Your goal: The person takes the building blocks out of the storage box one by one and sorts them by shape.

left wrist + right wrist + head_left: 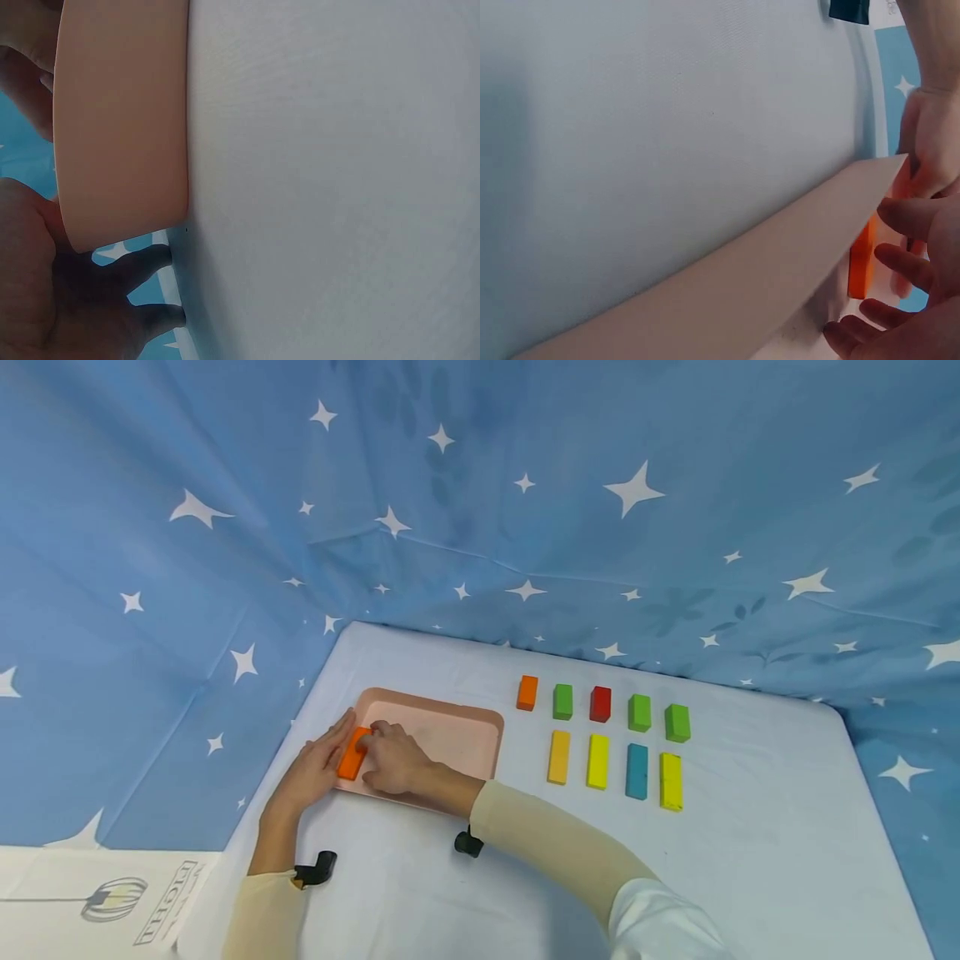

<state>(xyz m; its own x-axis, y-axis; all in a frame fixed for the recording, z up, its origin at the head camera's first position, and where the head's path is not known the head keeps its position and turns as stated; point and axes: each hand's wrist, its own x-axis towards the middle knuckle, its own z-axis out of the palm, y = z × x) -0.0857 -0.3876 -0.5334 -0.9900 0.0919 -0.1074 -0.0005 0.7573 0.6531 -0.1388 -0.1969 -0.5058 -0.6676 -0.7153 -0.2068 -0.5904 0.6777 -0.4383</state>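
An orange block (352, 760) lies along the left end of a shallow pink tray (457, 731). My left hand (309, 772) rests against the outside of the tray's left end with its fingers extended; the left wrist view shows those fingers (142, 270) reaching down beside the tray wall (124, 127). My right hand (395, 760) is inside the tray, its fingers at the orange block's right side. Seen from the right wrist, the right fingers (904, 266) are spread and slightly bent near the block (861, 262), not wrapped around it.
Right of the tray, two rows of blocks stand on the white table (750, 827). The back row has an orange block (527, 692), a red block (601, 703) and several green ones (640, 712). In front are yellow blocks (597, 762) and a blue block (637, 771). Starry curtains (525, 527) surround the table.
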